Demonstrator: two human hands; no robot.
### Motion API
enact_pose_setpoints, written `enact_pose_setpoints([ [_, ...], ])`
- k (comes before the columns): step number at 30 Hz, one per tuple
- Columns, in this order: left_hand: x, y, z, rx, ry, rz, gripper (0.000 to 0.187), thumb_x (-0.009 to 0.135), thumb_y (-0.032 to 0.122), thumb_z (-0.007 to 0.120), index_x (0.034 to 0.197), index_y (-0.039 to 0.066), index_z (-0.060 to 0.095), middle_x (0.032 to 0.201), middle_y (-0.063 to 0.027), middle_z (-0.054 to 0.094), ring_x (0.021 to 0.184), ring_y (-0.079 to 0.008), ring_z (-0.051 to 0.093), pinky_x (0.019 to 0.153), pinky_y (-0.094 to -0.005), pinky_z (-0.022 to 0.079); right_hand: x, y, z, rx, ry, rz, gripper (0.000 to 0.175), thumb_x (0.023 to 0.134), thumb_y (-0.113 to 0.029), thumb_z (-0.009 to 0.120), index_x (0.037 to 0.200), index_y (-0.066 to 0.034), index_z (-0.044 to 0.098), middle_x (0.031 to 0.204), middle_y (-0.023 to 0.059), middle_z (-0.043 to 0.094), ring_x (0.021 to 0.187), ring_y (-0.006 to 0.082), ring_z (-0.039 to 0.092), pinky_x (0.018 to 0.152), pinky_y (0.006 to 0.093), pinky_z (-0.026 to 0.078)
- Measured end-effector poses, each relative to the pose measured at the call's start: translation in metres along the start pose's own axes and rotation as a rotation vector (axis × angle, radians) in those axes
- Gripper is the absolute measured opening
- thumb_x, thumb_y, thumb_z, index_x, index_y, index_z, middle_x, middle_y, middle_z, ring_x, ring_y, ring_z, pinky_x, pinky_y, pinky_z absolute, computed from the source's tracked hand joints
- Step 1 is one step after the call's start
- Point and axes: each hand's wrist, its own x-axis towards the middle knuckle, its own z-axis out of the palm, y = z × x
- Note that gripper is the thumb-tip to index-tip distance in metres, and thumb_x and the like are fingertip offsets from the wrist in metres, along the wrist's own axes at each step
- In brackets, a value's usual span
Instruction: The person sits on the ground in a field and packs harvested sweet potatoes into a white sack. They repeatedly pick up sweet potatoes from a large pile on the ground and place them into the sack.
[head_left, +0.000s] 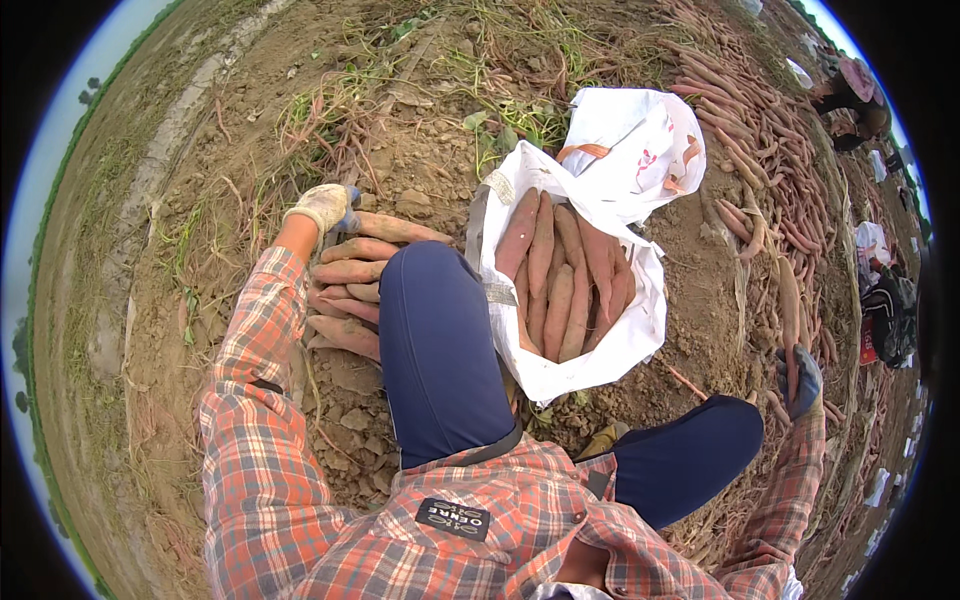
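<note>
My left hand (328, 208), in a white and blue work glove, is at the near end of the uppermost sweet potato (405, 228) in a small pile. Its fingers are partly hidden, so I cannot tell whether they grip it. More sweet potatoes (346, 334) in that pile lie beside my left knee. On the far right, my right hand (804, 381), gloved in blue, is closed around the lower end of a long sweet potato (789, 304). Between my legs and slightly ahead, a white woven sack (551, 381) stands with its mouth spread, holding several sweet potatoes (559, 311).
A long heap of sweet potatoes (757, 112) runs along the right. Cut vines (330, 112) litter the soil ahead. A bent-over person (855, 101) is at the upper right, with dark-clothed figure (889, 307) and a white sack (871, 251) lower down.
</note>
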Motion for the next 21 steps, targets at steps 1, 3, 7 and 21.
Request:
enact_pose_setpoints([
  [1, 0.006, -0.009, 0.021, 0.007, -0.030, -0.048, 0.053, 0.073, 0.036, 0.075, 0.118, 0.009, 0.065, 0.110, -0.0190, 0.069, 0.100, -0.0356, 0.066, 0.084, -0.0431, 0.052, 0.013, 0.008, -0.022, 0.091, 0.123, -0.004, 0.052, 0.099, -0.029, 0.059, 0.143, -0.0062, 0.044, 0.105, 0.0051, 0.064, 0.072, 0.0099, 0.059, 0.054, 0.0239, 0.047],
  [3, 0.011, -0.023, 0.044, -0.039, 0.023, 0.006, 0.052, 0.074, 0.038, 0.074, 0.116, 0.008, 0.064, 0.108, -0.0198, 0.069, 0.099, -0.0370, 0.066, 0.084, -0.0449, 0.052, 0.023, 0.016, -0.033, 0.128, 0.050, -0.070, 0.050, 0.101, -0.027, 0.057, 0.145, -0.0075, 0.042, 0.116, 0.0048, 0.062, 0.082, 0.0104, 0.061, 0.061, 0.0233, 0.050],
  [7, 0.000, -0.031, 0.032, -0.172, 0.080, 0.049, 0.056, 0.084, 0.057, 0.063, 0.095, 0.003, 0.068, 0.088, -0.0168, 0.069, 0.082, -0.0351, 0.066, 0.072, -0.0434, 0.050, -0.005, 0.013, 0.058, -0.012, -0.163, -0.086, 0.050, 0.099, -0.028, 0.061, 0.141, -0.0056, 0.047, 0.114, 0.0046, 0.065, 0.093, 0.0131, 0.064, 0.075, 0.0264, 0.052],
  [21, -0.119, 0.145, -0.013, -1.415, 0.079, 0.361, 0.045, 0.102, 0.039, 0.052, 0.119, -0.002, 0.058, 0.101, -0.0143, 0.069, 0.085, -0.0184, 0.067, 0.076, -0.0302, 0.056, -0.099, -0.016, 0.384, 0.202, -0.748, -0.535, 0.066, 0.094, -0.027, 0.068, 0.146, 0.0013, 0.038, 0.129, 0.0129, 0.056, 0.112, 0.0185, 0.058, 0.097, 0.0325, 0.048],
])
